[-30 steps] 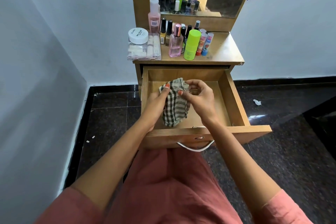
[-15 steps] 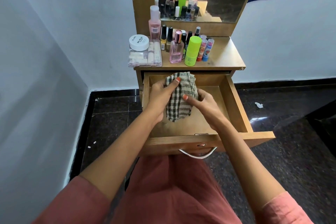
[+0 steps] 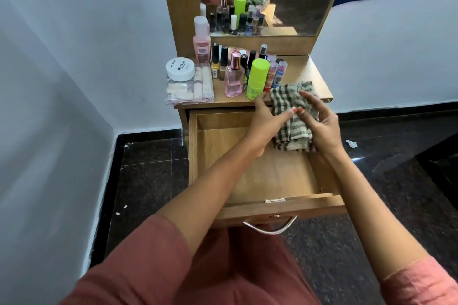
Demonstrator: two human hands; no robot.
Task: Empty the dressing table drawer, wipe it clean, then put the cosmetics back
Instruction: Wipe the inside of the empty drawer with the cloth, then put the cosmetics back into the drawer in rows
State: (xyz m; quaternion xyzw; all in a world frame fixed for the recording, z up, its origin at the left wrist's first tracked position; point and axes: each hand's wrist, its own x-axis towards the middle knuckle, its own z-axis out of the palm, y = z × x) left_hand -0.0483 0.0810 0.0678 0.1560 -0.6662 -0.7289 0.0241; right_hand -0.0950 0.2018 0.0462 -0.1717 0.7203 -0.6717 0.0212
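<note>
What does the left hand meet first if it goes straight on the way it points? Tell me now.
The checked cloth: the left hand points forward and rightward, and its fingers are on it. Just beyond, probably, is the right hand, holding the same cloth.

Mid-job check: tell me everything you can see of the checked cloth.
The checked cloth looks like cream woven fabric with dark checks, bunched into a loose wad, its hem hanging down. It is held above the back right of the open drawer. Its top overlaps the tabletop edge beside the green bottle. The left hand and right hand both grip it.
</note>
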